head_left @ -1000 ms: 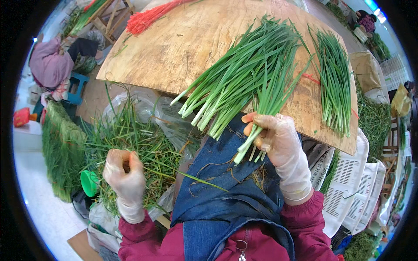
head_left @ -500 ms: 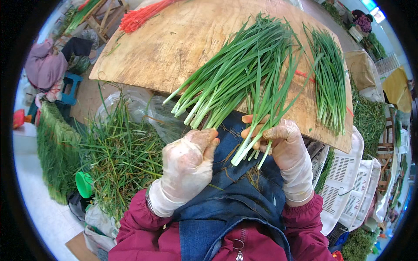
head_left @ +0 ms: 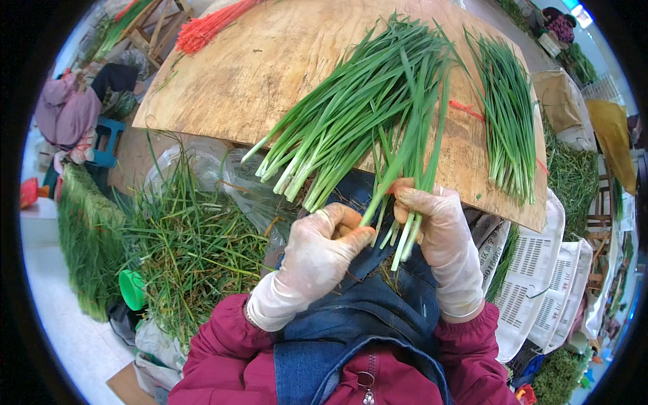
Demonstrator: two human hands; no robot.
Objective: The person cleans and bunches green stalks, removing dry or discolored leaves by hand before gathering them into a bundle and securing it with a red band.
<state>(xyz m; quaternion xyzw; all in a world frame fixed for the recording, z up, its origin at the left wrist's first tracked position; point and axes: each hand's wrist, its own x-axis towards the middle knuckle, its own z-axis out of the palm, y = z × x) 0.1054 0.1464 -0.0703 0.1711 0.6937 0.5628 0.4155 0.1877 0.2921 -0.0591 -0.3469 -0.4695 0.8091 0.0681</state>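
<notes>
Over my lap, at the near edge of a wooden board (head_left: 223, 88), both my hands are on garlic chives. My left hand (head_left: 317, 246), in a pale, fingertip-less glove, pinches the white base of a stalk. My right hand (head_left: 435, 216), gloved the same way, is closed round a few chive stalks (head_left: 407, 233) whose white ends point down toward me. Their green leaves reach up over the board. Just beyond my left hand lies a loose heap of chives (head_left: 344, 121), white ends overhanging the edge. To the right rests another bundle of chives (head_left: 509, 125).
Red ties (head_left: 209, 28) lie at the board's far left, and one red tie (head_left: 466, 109) lies beside the right bundle. Left of my lap is a pile of grassy trimmings (head_left: 196, 250) with clear plastic. White printed sacks (head_left: 533, 283) stand at the right. A person (head_left: 66, 111) sits far left.
My left hand has moved right, to the stalks by my right hand, and now grips one stalk's base. My right hand still holds its few chives. The view has shifted slightly.
</notes>
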